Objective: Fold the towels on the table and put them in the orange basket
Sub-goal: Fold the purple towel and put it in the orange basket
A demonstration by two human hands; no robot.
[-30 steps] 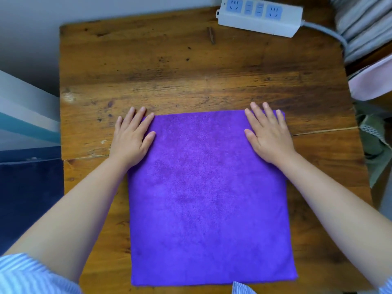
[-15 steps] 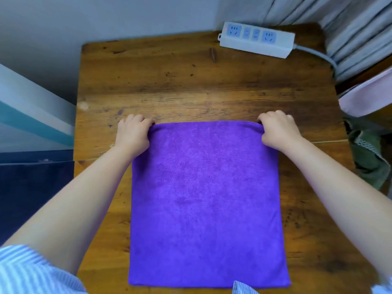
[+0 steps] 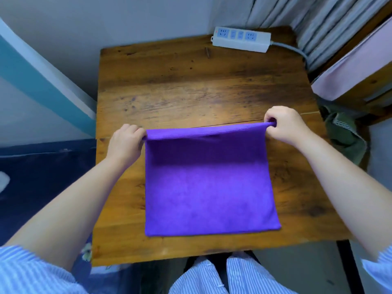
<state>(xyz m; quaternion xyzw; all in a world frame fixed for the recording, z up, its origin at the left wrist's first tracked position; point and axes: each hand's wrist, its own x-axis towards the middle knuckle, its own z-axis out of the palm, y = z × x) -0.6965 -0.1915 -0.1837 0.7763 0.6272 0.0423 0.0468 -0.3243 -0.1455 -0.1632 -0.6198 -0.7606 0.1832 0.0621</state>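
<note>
Pinching the purple towel (image 3: 207,187) by its far corners (lifted), left hand (image 3: 125,143) and right hand (image 3: 284,124) grip tight.

Wooden table (image 3: 191,85), dark stains along the grain. White power strip (image 3: 241,39) with blue sockets at the far right corner, lying flat; its grey cable (image 3: 293,50) runs off the right edge. Grey curtain (image 3: 318,20) behind it. Pink fabric (image 3: 352,71) at right, green cloth (image 3: 343,132) below it. Dark blue bedding (image 3: 42,177) at left.

purple towel (image 3: 207,187), brown wooden table (image 3: 191,85), white power strip (image 3: 240,39)
</note>
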